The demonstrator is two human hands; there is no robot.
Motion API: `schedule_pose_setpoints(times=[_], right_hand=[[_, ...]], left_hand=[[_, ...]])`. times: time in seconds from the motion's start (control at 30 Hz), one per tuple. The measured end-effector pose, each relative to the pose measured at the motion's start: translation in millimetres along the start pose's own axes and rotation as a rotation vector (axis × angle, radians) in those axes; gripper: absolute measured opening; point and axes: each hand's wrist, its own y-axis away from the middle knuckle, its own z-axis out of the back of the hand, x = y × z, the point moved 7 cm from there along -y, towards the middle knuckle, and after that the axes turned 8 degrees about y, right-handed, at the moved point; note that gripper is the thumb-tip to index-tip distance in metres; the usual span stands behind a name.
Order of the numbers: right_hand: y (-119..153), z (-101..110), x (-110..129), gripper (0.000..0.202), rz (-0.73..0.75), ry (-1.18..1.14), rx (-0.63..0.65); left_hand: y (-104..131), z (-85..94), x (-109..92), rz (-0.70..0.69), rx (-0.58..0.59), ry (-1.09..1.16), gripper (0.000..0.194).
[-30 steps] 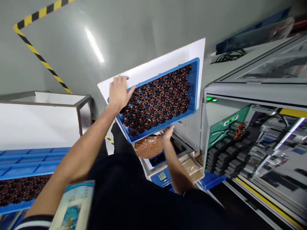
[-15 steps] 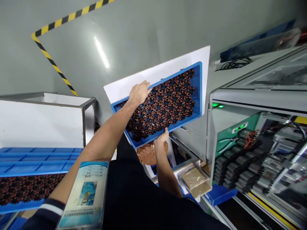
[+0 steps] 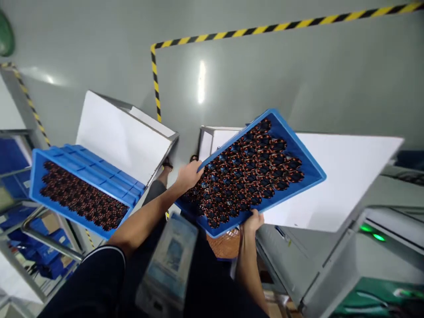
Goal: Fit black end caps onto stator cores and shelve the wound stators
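My left hand [image 3: 189,175] is closed over the far rim of a blue plastic tray [image 3: 300,145]. My right hand [image 3: 252,221] grips the near rim, its fingers partly hidden under the edge. Rows of small black parts wound with copper wire [image 3: 245,170], like motor stators, fill most of the tray; its right end shows bare blue plastic. The tray sits at a slant in front of me, overlapping a white board [image 3: 341,176]. Whether its underside touches the board is hidden.
On the left, more blue trays [image 3: 99,165] are stacked beside a white cabinet [image 3: 121,132]; one holds similar wound parts [image 3: 82,196]. A grey machine [image 3: 380,225] with green lights stands right. Yellow-black tape [image 3: 238,32] marks the floor. A hanging badge [image 3: 174,260] blurs below.
My view has swung left, bringing the stacked trays further into sight. The held tray has turned and shifted left relative to the white board. Both hands keep hold of it.
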Motion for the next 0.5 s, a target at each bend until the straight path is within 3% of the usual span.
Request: schedule_pose_setpoints(times=[0.17,0.3,0.4,0.5], right_hand=[[15.0,-44.6,22.0,0.033,0.041,0.099,-0.008],[41.9,-96.3,65.7,0.041,0.176,0.187,0.072],[66.0,-151.1,111.1,0.046,0.301,0.269,0.168],[85.7,-226.1,159.0,0.047,0.418,0.360,0.304]], left_hand=[[29.3,42.4,98.7,0.056,0.003,0.161,0.020],[53.9,68.6,174.2,0.140,-0.056,0.304,0.022],[69.7,85.3,230.4,0.249,-0.153,0.396,0.023],[83.4,101.5,284.5,0.376,-0.258,0.479,0.024]])
